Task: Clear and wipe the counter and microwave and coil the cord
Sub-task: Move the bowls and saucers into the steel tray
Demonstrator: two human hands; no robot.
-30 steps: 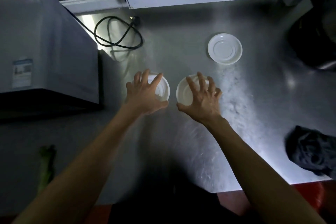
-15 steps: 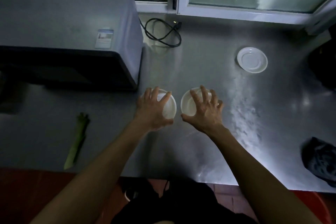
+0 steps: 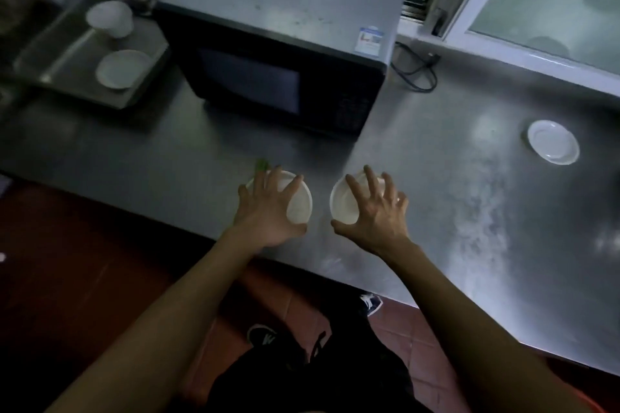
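My left hand [image 3: 268, 211] grips a white bowl [image 3: 300, 203] from above, fingers spread over its rim. My right hand [image 3: 374, 211] grips a second white bowl [image 3: 344, 203] the same way. Both bowls are near the front edge of the steel counter [image 3: 453, 218]. A black microwave [image 3: 278, 43] stands behind them. Its black cord [image 3: 416, 72] lies in loose loops to the right of it, by the window. A white saucer [image 3: 553, 141] lies on the counter at the far right. A green scrap [image 3: 262, 164] peeks out just beyond my left fingers.
At the far left a steel tray [image 3: 60, 57] carries a white cup [image 3: 110, 18] and a white dish [image 3: 120, 68]. A window frame [image 3: 469, 10] runs along the back right. Red floor tiles and my dark shoes show below the counter edge.
The view has swung left, bringing the microwave front and the tray into sight. Both hands have kept their grip on the bowls and travelled left along the counter front, towards the green scrap.
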